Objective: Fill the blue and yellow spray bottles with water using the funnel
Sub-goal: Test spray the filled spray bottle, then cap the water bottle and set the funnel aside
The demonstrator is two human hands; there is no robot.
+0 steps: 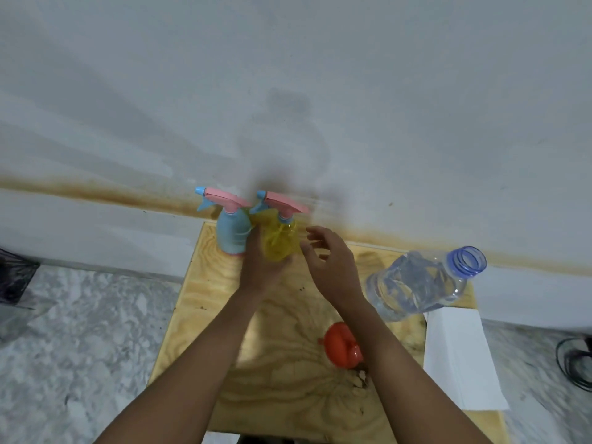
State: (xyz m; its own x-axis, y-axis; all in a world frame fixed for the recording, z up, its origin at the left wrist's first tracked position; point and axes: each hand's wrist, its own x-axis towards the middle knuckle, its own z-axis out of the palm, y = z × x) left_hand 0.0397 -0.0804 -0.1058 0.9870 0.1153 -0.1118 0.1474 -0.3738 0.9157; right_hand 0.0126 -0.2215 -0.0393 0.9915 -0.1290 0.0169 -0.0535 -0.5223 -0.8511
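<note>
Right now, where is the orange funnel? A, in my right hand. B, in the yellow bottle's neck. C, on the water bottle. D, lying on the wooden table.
D: the orange funnel lies on the wooden table beside the right forearm; the right hand is open and empty, the left hand grips the yellow spray bottle.

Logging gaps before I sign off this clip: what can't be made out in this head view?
Yellow spray bottle, head view: base covered by the left hand gripping it; fill level lost to motion blur.
Red funnel, head view: part hidden behind the right forearm.
Dark object, head view: cut off by the left edge.
Dark cable, head view: cut off by the right edge, blurred.
</note>
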